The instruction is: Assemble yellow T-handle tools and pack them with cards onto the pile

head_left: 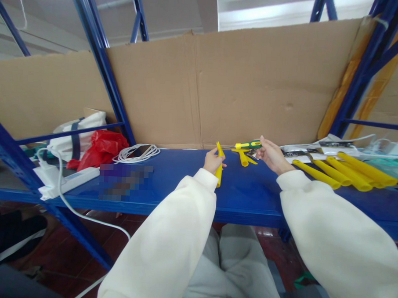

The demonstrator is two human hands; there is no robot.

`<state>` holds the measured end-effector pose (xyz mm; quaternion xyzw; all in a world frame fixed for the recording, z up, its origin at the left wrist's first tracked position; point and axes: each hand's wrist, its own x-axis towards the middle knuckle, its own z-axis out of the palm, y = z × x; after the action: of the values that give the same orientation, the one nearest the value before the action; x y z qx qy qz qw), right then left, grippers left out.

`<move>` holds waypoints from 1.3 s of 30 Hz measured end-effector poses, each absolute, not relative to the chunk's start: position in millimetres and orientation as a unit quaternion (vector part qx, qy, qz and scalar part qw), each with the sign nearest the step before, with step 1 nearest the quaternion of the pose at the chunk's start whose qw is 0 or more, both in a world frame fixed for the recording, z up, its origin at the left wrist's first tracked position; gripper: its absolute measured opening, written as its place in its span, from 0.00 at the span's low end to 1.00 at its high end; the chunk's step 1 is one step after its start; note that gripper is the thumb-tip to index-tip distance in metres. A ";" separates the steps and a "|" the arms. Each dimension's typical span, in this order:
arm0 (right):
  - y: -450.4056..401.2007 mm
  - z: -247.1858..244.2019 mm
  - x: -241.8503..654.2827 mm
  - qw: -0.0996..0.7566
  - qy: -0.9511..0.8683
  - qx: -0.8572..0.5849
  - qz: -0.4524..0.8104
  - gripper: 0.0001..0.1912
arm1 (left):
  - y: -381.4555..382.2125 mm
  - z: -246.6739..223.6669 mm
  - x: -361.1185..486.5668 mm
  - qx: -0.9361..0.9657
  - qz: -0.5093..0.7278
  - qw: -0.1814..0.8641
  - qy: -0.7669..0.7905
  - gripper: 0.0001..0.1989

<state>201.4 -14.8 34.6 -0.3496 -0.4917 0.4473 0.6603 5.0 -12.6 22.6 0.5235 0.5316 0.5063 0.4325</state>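
Note:
My left hand (212,161) is closed around a yellow plastic piece (219,179), long and narrow like a tube, held upright above the blue shelf (184,188). Pinched at the end of its handle by my right hand (269,154) is a screwdriver (248,145), green and yellow. Its thin shaft points left to the upper part of the yellow piece; whether the tip touches it, I cannot tell. Just behind, between my hands, a smaller yellow plastic part (244,159) lies on the shelf.
Several yellow tubes (349,175) lie in a row at the right, beside white packets (339,148). On the left are a coiled white cable (139,154), a red bag (103,147) and a white power strip (77,180). Cardboard (254,81) stands behind; a blue post (106,70) rises at left.

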 end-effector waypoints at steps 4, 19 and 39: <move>-18.7 38.0 199.0 0.663 -0.486 -0.333 0.462 0.11 | -12.2 22.0 5.1 0.521 0.512 0.431 0.530 0.27; -14.4 35.7 203.2 0.656 -0.472 -0.352 0.472 0.12 | -11.2 22.5 4.6 0.518 0.517 0.427 0.531 0.27; -6.9 30.5 208.1 0.647 -0.505 -0.325 0.469 0.17 | -12.8 23.7 4.3 0.520 0.513 0.429 0.532 0.27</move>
<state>208.1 -6.9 30.5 -0.3250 -0.5050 0.4695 0.6472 4.3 -12.8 23.7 0.5197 0.5322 0.5127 0.4287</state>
